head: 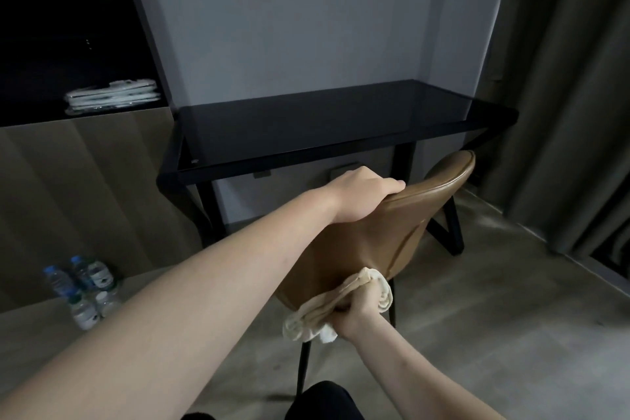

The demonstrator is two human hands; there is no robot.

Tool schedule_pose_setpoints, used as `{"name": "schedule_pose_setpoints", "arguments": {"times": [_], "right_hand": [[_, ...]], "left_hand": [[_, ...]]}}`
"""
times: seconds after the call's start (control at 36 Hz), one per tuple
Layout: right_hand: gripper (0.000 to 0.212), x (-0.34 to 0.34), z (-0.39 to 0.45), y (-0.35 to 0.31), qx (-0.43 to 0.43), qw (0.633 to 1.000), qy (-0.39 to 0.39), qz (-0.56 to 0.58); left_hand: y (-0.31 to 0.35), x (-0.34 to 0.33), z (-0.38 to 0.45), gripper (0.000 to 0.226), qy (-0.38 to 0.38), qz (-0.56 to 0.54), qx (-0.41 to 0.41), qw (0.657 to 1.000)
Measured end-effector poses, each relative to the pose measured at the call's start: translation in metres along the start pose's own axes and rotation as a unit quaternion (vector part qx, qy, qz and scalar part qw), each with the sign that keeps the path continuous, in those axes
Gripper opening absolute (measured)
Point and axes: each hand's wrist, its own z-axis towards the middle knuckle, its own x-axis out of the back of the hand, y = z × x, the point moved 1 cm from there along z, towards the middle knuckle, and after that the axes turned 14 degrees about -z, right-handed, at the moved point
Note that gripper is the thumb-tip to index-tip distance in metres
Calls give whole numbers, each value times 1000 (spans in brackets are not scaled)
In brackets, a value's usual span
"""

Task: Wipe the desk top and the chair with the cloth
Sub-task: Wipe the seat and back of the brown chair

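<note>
Chair (375,232): smooth tan leather-like shell with a curved, stitched top edge on thin black legs, standing just in front of the desk.
Left hand (361,196): fingers curled over the top edge of the backrest, gripping it.
Right hand (354,312): clenched round the cloth.
Cloth (341,303): cream, soft, bunched in folds, pressed against the lower back of the shell.
Desk (324,126): glossy black top, square edges, set in a grey alcove.
Floor (494,300): pale wood-look boards, open to the right up to the curtain (562,95).
Bottles (81,286): apparently plastic water bottles, clustered at the left by the wall.
</note>
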Motion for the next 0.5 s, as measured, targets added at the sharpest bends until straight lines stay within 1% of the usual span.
{"name": "schedule_pose_setpoints", "arguments": {"times": [0.06,0.08,0.11,0.17,0.22,0.28,0.33,0.39,0.44,0.5], "right_hand": [[28,-9,-20,-14,12,998,-15,51],[26,-13,-30,-21,17,998,-19,54],[26,-16,-42,-28,16,997,-41,59],[34,-22,-72,-44,26,994,-84,67],[40,-23,-102,-59,42,991,-115,52],[46,-21,-120,-74,97,987,-127,18],[48,-17,-126,-88,137,984,-114,0],[48,-13,-125,-96,137,985,-103,14],[40,-10,-122,-102,134,988,-69,16],[24,-11,-119,-104,134,990,-39,14]], "left_hand": [[1,0,-3,59,1,0,5,1000],[2,0,-4,56,1,-1,10,1000],[2,0,-6,55,1,-4,16,1000],[4,-1,-9,56,5,-8,26,1000],[6,-1,-11,53,8,-12,28,999],[7,0,-13,50,10,-18,25,999],[8,0,-13,50,7,-20,24,999],[8,0,-13,52,4,-23,28,999],[6,0,-12,54,3,-27,32,999],[5,0,-11,56,3,-28,32,999]]}}
